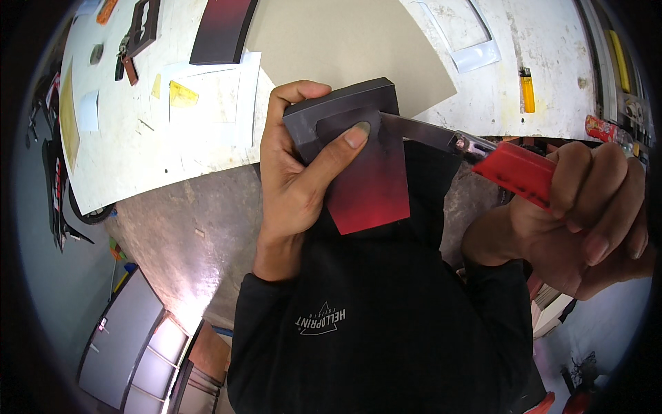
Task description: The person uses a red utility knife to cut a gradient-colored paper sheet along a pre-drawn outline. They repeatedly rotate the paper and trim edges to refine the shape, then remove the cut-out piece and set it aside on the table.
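Note:
My left hand (pixel 293 172) holds a small dark grey box (pixel 345 114) in front of my chest, thumb pressed on its face. A strip of black-to-red material (pixel 369 190) hangs from the box toward me. My right hand (pixel 586 221) grips a red-handled utility knife (pixel 514 169). Its metal blade (pixel 417 130) reaches left and touches the box's right edge, next to my thumb.
A white worktable (pixel 186 131) lies beyond, with a large grey board (pixel 345 41), a second black-to-red strip (pixel 222 31), a yellow lighter (pixel 527 90), paper scraps and small tools at the far left. Concrete floor (pixel 186 234) and a grey cabinet (pixel 117 338) are below left.

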A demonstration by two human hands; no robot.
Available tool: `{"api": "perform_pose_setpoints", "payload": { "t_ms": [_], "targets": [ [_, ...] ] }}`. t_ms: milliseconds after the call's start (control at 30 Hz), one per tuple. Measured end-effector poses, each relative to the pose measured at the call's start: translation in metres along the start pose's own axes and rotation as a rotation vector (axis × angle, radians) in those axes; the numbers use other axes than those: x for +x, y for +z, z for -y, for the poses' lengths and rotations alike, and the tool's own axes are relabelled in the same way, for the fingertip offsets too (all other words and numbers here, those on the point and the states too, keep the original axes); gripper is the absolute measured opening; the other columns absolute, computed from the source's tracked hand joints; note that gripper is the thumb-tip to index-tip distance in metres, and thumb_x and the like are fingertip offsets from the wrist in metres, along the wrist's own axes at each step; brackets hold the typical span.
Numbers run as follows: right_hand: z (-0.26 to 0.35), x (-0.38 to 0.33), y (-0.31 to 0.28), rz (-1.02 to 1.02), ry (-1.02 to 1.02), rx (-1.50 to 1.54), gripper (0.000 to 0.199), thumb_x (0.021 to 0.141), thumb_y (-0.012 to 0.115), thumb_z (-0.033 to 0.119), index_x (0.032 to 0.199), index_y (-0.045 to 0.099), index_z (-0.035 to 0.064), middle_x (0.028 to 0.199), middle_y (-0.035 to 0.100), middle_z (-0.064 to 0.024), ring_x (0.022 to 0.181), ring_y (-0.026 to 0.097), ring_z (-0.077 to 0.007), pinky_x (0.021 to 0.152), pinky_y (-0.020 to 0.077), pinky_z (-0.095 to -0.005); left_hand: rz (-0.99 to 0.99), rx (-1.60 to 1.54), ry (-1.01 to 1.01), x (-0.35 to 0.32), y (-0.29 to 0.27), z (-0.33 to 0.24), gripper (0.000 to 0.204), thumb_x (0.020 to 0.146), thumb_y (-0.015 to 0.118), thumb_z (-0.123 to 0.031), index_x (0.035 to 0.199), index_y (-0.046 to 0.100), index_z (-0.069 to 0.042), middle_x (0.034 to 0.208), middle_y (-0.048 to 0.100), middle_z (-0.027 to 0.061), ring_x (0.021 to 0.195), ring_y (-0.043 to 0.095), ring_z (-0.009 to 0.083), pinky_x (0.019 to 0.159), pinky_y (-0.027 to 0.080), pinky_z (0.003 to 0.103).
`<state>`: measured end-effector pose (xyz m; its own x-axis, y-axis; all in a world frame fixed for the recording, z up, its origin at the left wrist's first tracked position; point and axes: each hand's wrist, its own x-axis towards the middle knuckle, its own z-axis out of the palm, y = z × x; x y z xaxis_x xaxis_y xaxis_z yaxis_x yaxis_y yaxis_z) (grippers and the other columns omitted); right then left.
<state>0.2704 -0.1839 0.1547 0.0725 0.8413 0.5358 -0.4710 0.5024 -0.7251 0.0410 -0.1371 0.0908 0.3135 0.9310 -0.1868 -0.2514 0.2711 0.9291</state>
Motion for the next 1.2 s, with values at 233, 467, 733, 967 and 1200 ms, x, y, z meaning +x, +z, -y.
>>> {"api": "perform_pose_setpoints", "payload": {
  "t_ms": [233, 467, 733, 967, 1200],
  "targets": [
    [0.0, -0.002, -0.002, 0.006, -0.002, 0.029, 0.027, 0.097, 0.043, 0.033, 0.089, 0.053, 0.0086, 0.075, 0.055, -0.0042, 0.06, 0.042, -0.0124, 0.052, 0.0377, -0.0268, 0.004, -0.002, 0.006, 0.0, -0.002, 0.003, 0.043, 0.083, 0.07, 0.002, 0.117, 0.045, -0.004, 0.094, 0.067, 0.0115, 0.084, 0.066, 0.0143, 0.075, 0.053, 0.025],
    [0.011, -0.006, -0.013, 0.023, -0.038, 0.099, 0.029, 0.096, 0.042, 0.032, 0.088, 0.054, 0.0064, 0.075, 0.055, -0.0057, 0.059, 0.043, -0.0132, 0.051, 0.0381, -0.0273, -0.011, 0.035, 0.024, -0.001, 0.0, -0.006, 0.044, 0.081, 0.07, 0.003, 0.116, 0.045, -0.004, 0.095, 0.066, 0.0134, 0.08, 0.065, 0.0154, 0.074, 0.053, 0.026],
    [0.072, -0.025, -0.047, -0.295, -0.127, 0.312, 0.023, 0.096, 0.051, 0.021, 0.075, 0.049, 0.0108, 0.064, 0.049, -0.0005, 0.053, 0.036, -0.0084, 0.049, 0.032, -0.0235, 0.269, 0.925, 1.298, 0.002, -0.027, -0.033, 0.036, 0.074, 0.07, -0.018, 0.104, 0.051, -0.018, 0.088, 0.063, 0.0113, 0.081, 0.063, 0.0231, 0.073, 0.052, 0.039],
    [0.053, -0.039, -0.043, -0.408, -0.13, 0.249, 0.03, 0.102, 0.046, 0.026, 0.08, 0.05, 0.0053, 0.061, 0.043, -0.0002, 0.05, 0.033, -0.0087, 0.046, 0.0288, -0.0253, 0.463, 1.349, 1.798, 0.0, -0.03, -0.052, 0.057, 0.067, 0.084, -0.026, 0.108, 0.044, -0.032, 0.087, 0.064, -0.0057, 0.094, 0.059, 0.0164, 0.092, 0.045, 0.045],
    [0.044, -0.04, -0.039, -0.39, -0.11, 0.266, 0.032, 0.102, 0.044, 0.027, 0.081, 0.051, 0.0051, 0.061, 0.042, -0.0006, 0.051, 0.033, -0.0089, 0.046, 0.0289, -0.0248, 0.56, 1.595, 1.767, -0.012, -0.029, -0.067, 0.062, 0.065, 0.084, -0.026, 0.111, 0.043, -0.029, 0.093, 0.062, -0.0105, 0.101, 0.055, 0.011, 0.096, 0.042, 0.042]
  ]
}}
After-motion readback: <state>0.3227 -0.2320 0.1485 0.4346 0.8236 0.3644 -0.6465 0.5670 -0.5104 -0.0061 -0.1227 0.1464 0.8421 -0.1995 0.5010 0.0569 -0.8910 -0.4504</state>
